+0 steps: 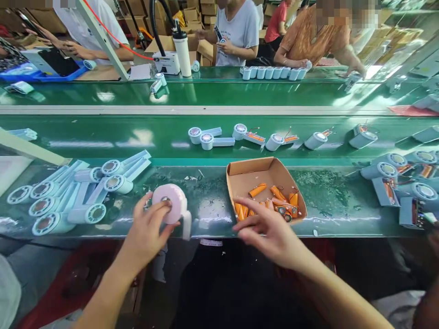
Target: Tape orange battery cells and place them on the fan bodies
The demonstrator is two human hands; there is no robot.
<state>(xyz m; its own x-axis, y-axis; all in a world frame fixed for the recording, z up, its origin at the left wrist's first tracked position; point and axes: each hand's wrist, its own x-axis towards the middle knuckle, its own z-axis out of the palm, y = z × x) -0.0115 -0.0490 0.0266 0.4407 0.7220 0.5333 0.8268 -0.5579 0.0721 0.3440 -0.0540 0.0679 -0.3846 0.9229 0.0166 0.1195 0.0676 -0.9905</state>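
My left hand grips a roll of white tape, with fingers at its core and a loose tail hanging down on the right. Just in front of the cardboard box is my right hand, its fingers stretched out and nothing seen in them. Orange wrapped batteries with thin wires lie loose in the box, partly hidden behind that hand. Left of the tape, several pale blue fan housings with handles are heaped on the bench.
A green conveyor runs across beyond the bench, carrying several blue housings, some with orange batteries. More housings crowd the right side. A slanted metal post stands at left. Co-workers are across the line; another person's hand shows at the far right.
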